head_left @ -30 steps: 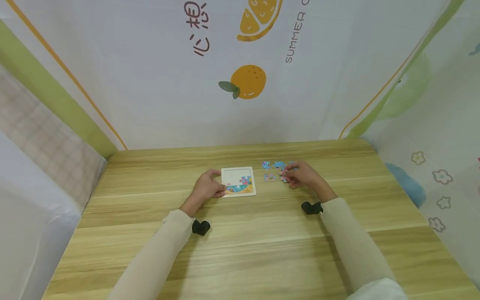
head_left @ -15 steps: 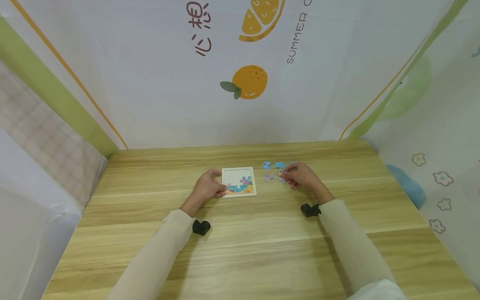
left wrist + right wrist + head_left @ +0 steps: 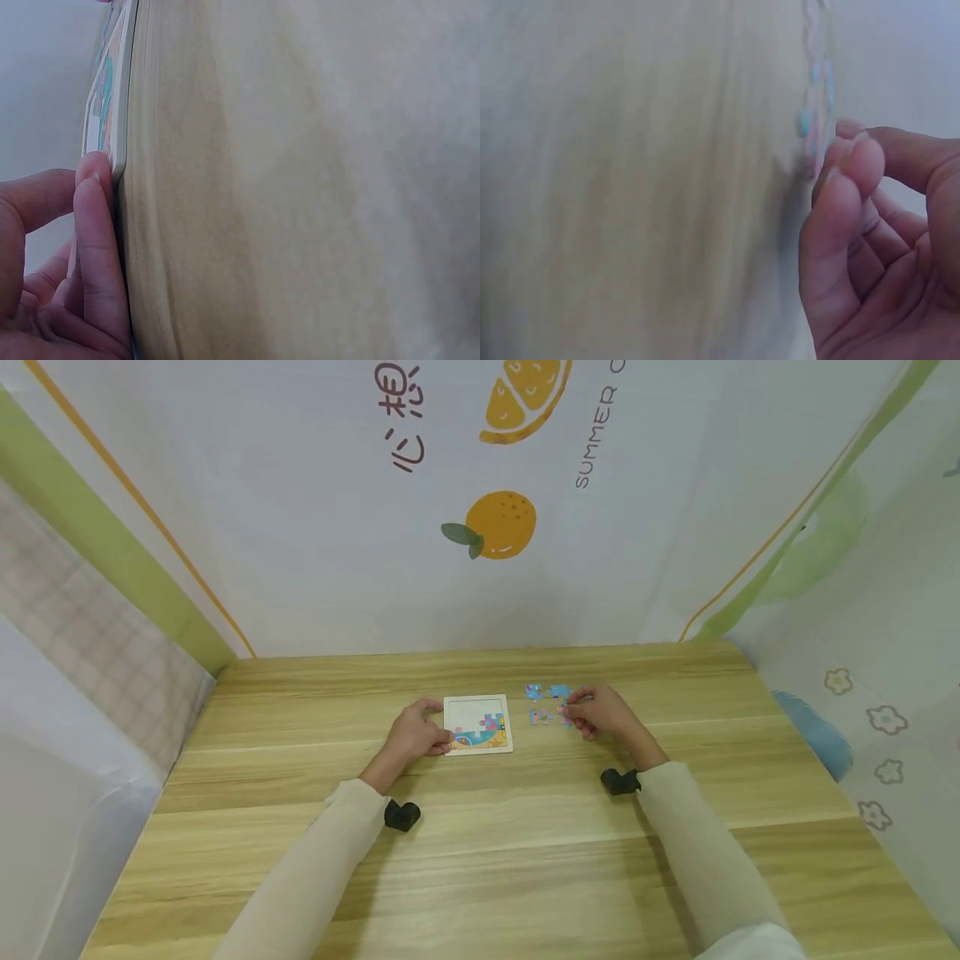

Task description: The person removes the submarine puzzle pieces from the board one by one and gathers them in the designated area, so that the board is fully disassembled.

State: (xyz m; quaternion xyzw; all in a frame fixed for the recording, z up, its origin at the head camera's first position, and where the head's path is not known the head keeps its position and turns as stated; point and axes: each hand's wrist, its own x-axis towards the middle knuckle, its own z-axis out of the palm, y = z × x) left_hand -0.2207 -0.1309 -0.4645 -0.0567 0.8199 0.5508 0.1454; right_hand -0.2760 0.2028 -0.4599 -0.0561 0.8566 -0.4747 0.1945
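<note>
Right hand (image 3: pixel 603 712) has edged slightly inward since a second ago. Table (image 3: pixel 495 843) carries the part-filled jigsaw tray (image 3: pixel 471 712) — left hand (image 3: pixel 412 732) grips its left edge — and loose pieces (image 3: pixel 533 692) to its right. Right fingers (image 3: pixel 829 221) pinch a pink jigsaw piece (image 3: pixel 561 711); lift-off unclear. Hold the tray steady, grip piece edges, don't drag neighbours.

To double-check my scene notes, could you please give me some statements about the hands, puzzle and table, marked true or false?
1. The left hand touches the puzzle tray. True.
2. The puzzle tray is completely filled. False: its upper left part is bare.
3. Loose jigsaw pieces lie to the right of the tray. True.
4. The right hand rests on the tray. False: it is at the loose pieces.
5. The tabletop shows wood grain. True.
</note>
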